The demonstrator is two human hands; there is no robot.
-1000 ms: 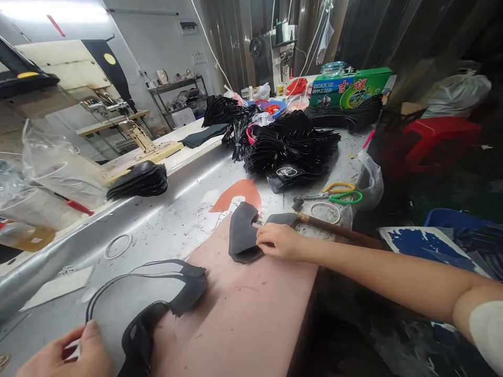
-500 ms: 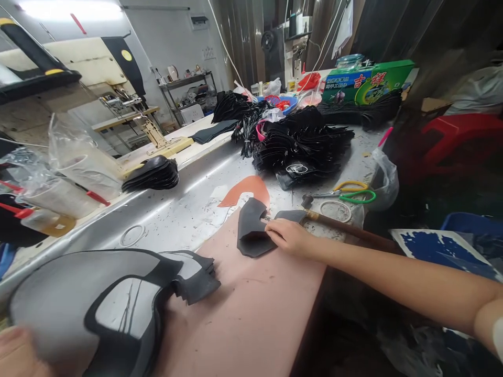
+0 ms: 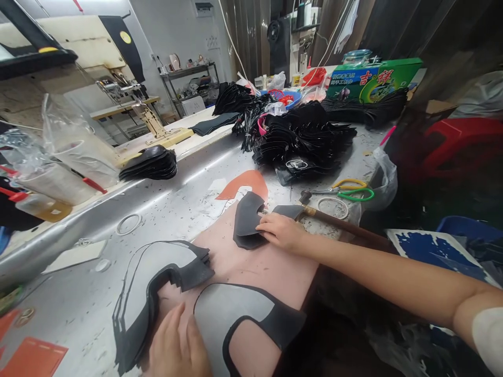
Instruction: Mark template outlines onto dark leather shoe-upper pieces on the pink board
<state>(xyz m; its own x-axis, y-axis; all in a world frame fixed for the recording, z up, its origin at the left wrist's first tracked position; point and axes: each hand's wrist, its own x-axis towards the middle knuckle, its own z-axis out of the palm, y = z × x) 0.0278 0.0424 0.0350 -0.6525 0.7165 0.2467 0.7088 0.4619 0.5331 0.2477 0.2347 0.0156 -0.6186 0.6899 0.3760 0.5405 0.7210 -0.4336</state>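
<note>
My left hand (image 3: 178, 343) is at the bottom, fingers apart, between a stack of curved grey-and-black pieces (image 3: 137, 283) and a single U-shaped grey-and-black piece (image 3: 223, 309) lying on the pink board (image 3: 223, 262). Whether it touches either piece is unclear. Farther up the board, my right hand (image 3: 281, 230) has its fingers closed on the edge of a dark curved piece (image 3: 247, 220). An orange curved piece (image 3: 251, 180) lies just beyond that one.
A hammer (image 3: 346, 225) lies right of my right hand, near scissors (image 3: 349, 189) and a white ring (image 3: 333, 208). Beyond are black bundles (image 3: 302, 141) and a green box (image 3: 377, 81). A sewing machine (image 3: 153, 123) stands at back left.
My left hand has moved right from the lower left corner. The large grey-and-black piece now lies on the pink board, apart from the stack. The view has shifted slightly.
</note>
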